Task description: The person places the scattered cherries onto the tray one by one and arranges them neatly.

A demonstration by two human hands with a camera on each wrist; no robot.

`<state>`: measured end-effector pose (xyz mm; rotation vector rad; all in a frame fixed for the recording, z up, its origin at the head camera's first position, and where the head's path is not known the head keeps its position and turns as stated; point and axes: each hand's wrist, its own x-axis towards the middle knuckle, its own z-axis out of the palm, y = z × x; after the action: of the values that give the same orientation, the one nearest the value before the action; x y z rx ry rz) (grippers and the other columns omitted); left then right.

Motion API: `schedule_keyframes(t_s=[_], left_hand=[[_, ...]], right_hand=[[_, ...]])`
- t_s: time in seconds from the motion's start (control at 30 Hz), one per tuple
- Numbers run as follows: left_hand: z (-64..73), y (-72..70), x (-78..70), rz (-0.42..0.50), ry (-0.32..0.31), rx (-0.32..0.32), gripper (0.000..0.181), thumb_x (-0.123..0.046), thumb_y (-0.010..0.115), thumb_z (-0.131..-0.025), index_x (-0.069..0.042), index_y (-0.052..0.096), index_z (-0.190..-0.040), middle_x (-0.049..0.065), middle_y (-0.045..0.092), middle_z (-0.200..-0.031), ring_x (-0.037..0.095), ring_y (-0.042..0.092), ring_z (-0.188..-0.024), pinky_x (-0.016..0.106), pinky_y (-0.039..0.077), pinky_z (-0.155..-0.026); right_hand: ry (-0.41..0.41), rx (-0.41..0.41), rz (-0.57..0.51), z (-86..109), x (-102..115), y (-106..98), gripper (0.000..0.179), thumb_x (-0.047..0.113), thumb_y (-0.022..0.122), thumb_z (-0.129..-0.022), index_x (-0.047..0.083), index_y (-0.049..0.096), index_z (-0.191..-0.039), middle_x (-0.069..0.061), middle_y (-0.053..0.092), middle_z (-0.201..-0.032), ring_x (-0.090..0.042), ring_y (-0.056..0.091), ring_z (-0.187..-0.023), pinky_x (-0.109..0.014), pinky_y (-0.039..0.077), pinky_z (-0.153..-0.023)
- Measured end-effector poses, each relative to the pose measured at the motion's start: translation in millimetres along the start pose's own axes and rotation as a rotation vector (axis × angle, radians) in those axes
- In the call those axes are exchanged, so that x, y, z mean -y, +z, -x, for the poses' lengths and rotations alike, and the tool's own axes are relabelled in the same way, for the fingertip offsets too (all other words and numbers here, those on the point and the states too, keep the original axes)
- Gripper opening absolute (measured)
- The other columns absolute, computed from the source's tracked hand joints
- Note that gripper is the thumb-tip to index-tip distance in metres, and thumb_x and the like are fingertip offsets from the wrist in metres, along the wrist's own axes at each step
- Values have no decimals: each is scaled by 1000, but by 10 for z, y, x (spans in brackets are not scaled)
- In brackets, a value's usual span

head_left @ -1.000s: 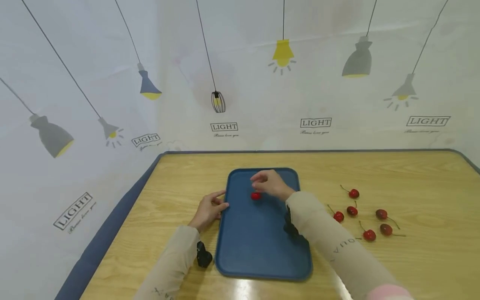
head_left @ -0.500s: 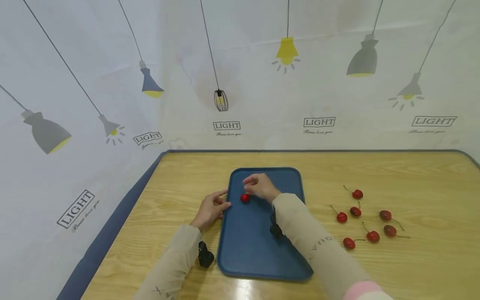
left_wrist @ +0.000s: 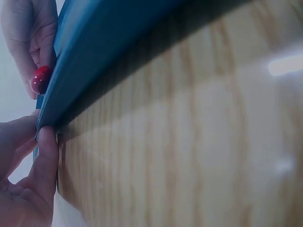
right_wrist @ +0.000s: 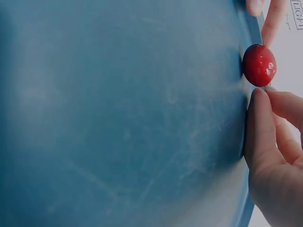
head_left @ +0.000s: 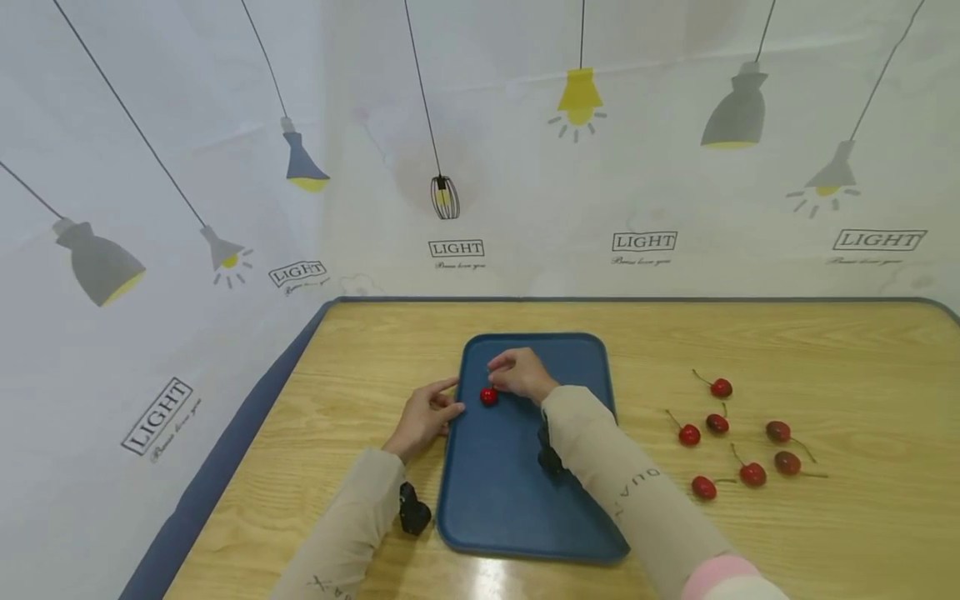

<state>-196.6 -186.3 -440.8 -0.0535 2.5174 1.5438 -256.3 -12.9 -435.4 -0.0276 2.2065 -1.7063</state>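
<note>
While held by stem, cherry (head_left: pixel 488 397): located over far left part of blue tray (head_left: pixel 510 508), just inside left rim; contact with base not certain from these views.

Right hand (head_left: pixel 521 372): fingers (right_wrist: pixel 262 123) pinching stem (right_wrist: pixel 267 88) close to fruit, tips meeting; sides of fruit left ungripped.

Left hand (head_left: pixel 423 417): resting at left rim of tray, fingers fairly straight, touching edge, not clenched; probably steadying.

Flesh: judged light and fairly firm, easily dented by hard pressure; real or artificial, cannot tell.

Skin: glossy, with bright highlights; judged slippery, liable to shoot out of a sideways squeeze.

Stem: thin; judged flexible but weak where joined to fruit. Best place to take hold: low on stem, near fruit, with light pressure. Avoid sharp tug, for risk of detaching.

Tray: raised rim, flat smooth base; likely to let round fruit roll, then check it at edge.

Loose cherries (head_left: pixel 689 434): seven, lying right of tray on counter (head_left: pixel 360 350), stems pointing various ways; same hold advised, with wrist turned to suit each stem.
</note>
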Motion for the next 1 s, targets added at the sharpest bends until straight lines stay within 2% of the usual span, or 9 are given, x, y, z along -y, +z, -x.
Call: schedule_keyframes(t_s=[0.1,0.2,0.33,0.43,1.0], left_hand=[[13,-2,-6,11,16,5,48,-6,61,-83,-7,47,-129,10,53,-84,11,49,-52,27,48,-48],[98,-18,-134,17,32,17,48,-3,60,-84,-1,45,-129,14,54,-84,12,48,-53,31,49,-50],[89,-11,-122,9,22,9,47,-3,60,-83,-2,46,-129,13,54,-84,12,49,-53,31,49,-50],[1,6,11,9,18,-4,47,-5,61,-83,-7,48,-128,9,54,-83,11,49,-52,26,48,-48],[12,-7,0,32,20,8,49,-6,60,-84,-3,44,-130,11,54,-85,12,48,-54,29,48,-48]], right_hand=[[3,-6,7,8,4,-1,21,-5,62,-78,-5,62,-100,-16,62,-91,-22,62,-81,-27,51,-69],[2,-11,21,13,8,1,21,-4,64,-77,-5,63,-98,-16,63,-90,-23,63,-80,-28,51,-68],[-2,-16,33,10,9,9,19,-3,65,-77,-5,65,-96,-15,63,-89,-22,63,-79,-28,51,-67],[-9,-16,36,6,2,12,19,-2,64,-77,-5,65,-96,-15,63,-89,-22,63,-79,-28,51,-67],[-43,-17,37,13,3,67,18,-4,64,-76,-5,65,-94,-14,61,-86,-19,62,-74,-28,51,-66]])
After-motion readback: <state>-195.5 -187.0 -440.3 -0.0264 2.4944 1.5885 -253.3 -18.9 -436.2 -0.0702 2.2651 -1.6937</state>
